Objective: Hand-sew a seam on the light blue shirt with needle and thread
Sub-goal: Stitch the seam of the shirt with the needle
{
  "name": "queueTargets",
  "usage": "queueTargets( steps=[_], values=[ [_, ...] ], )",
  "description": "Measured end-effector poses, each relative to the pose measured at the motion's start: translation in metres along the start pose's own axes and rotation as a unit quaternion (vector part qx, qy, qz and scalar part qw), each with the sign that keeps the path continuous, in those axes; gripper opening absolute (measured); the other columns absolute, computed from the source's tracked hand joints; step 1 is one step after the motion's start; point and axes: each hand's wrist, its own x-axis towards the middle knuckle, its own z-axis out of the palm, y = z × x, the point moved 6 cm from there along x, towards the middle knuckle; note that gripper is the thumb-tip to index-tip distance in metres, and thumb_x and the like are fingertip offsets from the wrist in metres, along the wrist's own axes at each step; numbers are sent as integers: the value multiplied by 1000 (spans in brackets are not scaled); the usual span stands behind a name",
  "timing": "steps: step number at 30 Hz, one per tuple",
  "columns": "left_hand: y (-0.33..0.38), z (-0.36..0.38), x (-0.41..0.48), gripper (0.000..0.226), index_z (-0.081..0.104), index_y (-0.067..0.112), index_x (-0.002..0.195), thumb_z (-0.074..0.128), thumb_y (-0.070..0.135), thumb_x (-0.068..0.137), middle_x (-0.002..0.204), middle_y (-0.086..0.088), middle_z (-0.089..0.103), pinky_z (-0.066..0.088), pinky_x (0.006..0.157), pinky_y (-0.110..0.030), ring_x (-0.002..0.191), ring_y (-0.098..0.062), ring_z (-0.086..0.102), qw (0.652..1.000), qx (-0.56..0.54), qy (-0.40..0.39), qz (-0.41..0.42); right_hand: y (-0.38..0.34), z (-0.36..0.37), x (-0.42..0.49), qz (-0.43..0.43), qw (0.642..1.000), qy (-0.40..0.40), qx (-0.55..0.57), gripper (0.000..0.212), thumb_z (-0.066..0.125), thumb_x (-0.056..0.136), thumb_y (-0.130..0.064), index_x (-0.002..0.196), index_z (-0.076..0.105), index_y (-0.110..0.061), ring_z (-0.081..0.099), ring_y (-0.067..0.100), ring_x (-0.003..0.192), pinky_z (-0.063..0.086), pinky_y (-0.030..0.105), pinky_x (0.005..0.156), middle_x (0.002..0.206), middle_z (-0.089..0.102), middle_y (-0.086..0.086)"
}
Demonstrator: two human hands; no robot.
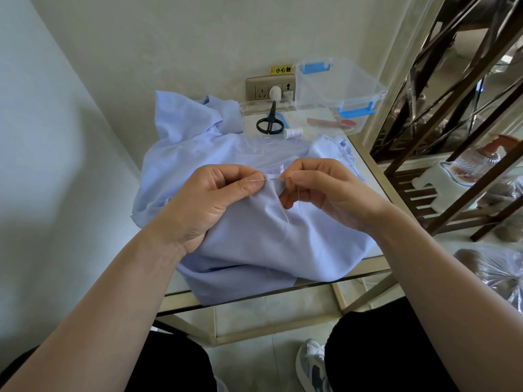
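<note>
Shirt: light blue shirt [249,230] lies bunched on the glass bench [368,176]
Left hand: left hand [209,199] pinches a fold of the shirt, fingers closed on the cloth
Right hand: right hand [325,188] fingers closed on the needle [278,179], its tip in the fold
Thread: thread [284,213] trails below the needle
Behind the shirt: scissors [270,121], spool [293,132], clear box [339,89]

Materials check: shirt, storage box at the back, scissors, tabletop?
Shirt: thin woven cloth, matte, probably cotton or a blend; it folds softly and creases.
Storage box: clear glossy plastic with blue plastic latches; the wall shows through it.
Scissors: black handles, likely plastic; blades too small to judge.
Tabletop: looks like glass in a brass-toned metal frame; the floor shows through it.
</note>
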Motion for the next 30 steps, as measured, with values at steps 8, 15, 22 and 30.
queueTargets(
  steps=[8, 15, 22, 30],
  values=[
    [-3, 2, 0, 13, 76, 24, 65, 66, 26, 74, 70, 7, 70, 49, 72, -12, 72, -3, 64, 1000, -17, 15, -7, 1, -1, -1, -22, 1000, -3, -14, 8, 59, 88, -7, 81, 61, -8, 60, 16, 77, 48, 24, 81, 79, 65, 3],
    [-2, 3, 1, 13, 75, 22, 72, 66, 28, 79, 73, 7, 71, 48, 76, -15, 75, -5, 63, 999, 32, 2, 12, 3, -1, 2, -23, 996, 44, -70, 8, 63, 87, -14, 81, 66, -10, 58, 15, 77, 47, 26, 82, 78, 63, 5],
    [-1, 2, 3, 15, 73, 13, 81, 64, 15, 92, 77, 1, 69, 44, 76, -14, 77, -6, 58, 993, 104, 32, 42, -1, -1, 0, -9, 984, 85, -156, 11, 69, 89, -21, 98, 67, -16, 60, 12, 71, 52, 31, 78, 70, 63, -4],
    [-2, -1, 6, 21, 71, 17, 75, 64, 25, 93, 60, 16, 59, 37, 62, -9, 62, 2, 49, 980, 167, 88, 58, -30, 18, -6, -225, 896, 145, -356, 9, 75, 84, -11, 91, 70, -12, 52, 10, 70, 47, 23, 67, 102, 60, 4]
  ],
)
